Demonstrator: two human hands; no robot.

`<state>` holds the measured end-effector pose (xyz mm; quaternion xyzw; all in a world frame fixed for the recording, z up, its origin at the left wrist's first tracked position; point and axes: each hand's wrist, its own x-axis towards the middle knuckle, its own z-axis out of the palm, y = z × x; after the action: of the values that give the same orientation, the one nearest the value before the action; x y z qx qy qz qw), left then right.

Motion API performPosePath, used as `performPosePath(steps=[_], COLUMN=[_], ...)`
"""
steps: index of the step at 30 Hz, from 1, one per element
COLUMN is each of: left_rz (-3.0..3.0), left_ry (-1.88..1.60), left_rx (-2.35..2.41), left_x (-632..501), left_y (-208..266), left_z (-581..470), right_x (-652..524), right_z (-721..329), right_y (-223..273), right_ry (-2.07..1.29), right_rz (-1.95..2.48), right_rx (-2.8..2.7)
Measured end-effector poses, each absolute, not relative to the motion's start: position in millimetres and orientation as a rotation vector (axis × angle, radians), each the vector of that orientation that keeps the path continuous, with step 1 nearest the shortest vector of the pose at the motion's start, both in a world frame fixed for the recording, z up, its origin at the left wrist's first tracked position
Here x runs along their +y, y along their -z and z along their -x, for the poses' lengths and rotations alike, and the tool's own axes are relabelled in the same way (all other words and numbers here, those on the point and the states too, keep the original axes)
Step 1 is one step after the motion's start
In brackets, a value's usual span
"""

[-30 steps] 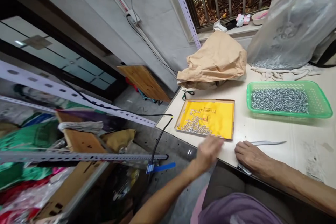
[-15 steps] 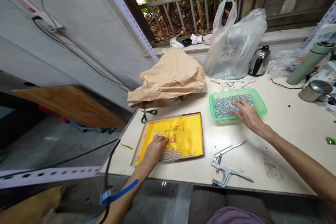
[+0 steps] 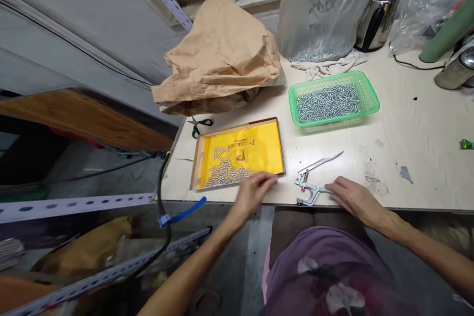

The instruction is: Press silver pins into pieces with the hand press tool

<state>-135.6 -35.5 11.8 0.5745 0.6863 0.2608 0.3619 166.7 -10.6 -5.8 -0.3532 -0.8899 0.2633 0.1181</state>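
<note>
My left hand (image 3: 255,191) is closed in a pinch by the front right corner of a shallow tray (image 3: 284,155) with a yellow lining. Whatever sits between its fingertips is too small to make out. Small metal pins (image 3: 225,174) lie heaped in the tray's front left part. My right hand (image 3: 357,201) has its fingers on the lower handle of grey hand pliers (image 3: 314,191), which rest on the table with the handles spread apart. Behind the pliers stands a green plastic basket (image 3: 370,100) holding many similar metal pins (image 3: 328,103).
A crumpled brown paper bag (image 3: 225,54) stands behind the tray, with green-handled scissors (image 3: 198,125) beside it. At the back are a clear plastic bag (image 3: 314,10), a cloth (image 3: 333,65) and a steel kettle (image 3: 379,15). A black cable (image 3: 160,207) hangs past the table's left edge.
My left hand has moved from the tray's middle to its front right corner. My right hand has left the basket and come down to the pliers' handle. The view has tilted downward.
</note>
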Motion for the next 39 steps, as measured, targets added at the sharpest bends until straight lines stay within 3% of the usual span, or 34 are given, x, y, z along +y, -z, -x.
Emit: performPosePath(steps=[8, 17, 24, 31, 39], left_rz=[-1.218, -1.400, -1.171, -1.175, -1.184], left_ry=[-0.539, -0.305, -0.077, -0.030, -0.027], left_rx=[1.674, 1.705, 1.668, 1.628, 1.633], left_x=[-49.9, -38.6, -28.9, -23.1, -24.0], left_y=[20.7, 5.9, 3.1, 2.7, 5.0], left_z=[69.1, 69.0, 71.4, 69.9, 69.6], right_x=[-17.2, -21.1, -16.9, 14.4, 32.8], right_z=[-166.5, -166.3, -165.3, -172.6, -166.5], right_y=[14.5, 17.4, 10.6, 21.7, 22.2], right_ry=[-0.605, -0.640, -0.667, -0.347, -0.336], right_rz=[1.074, 1.105, 1.109, 1.132, 1.070], right_rx=[-2.660, -2.665, -2.702, -2.775, -2.861])
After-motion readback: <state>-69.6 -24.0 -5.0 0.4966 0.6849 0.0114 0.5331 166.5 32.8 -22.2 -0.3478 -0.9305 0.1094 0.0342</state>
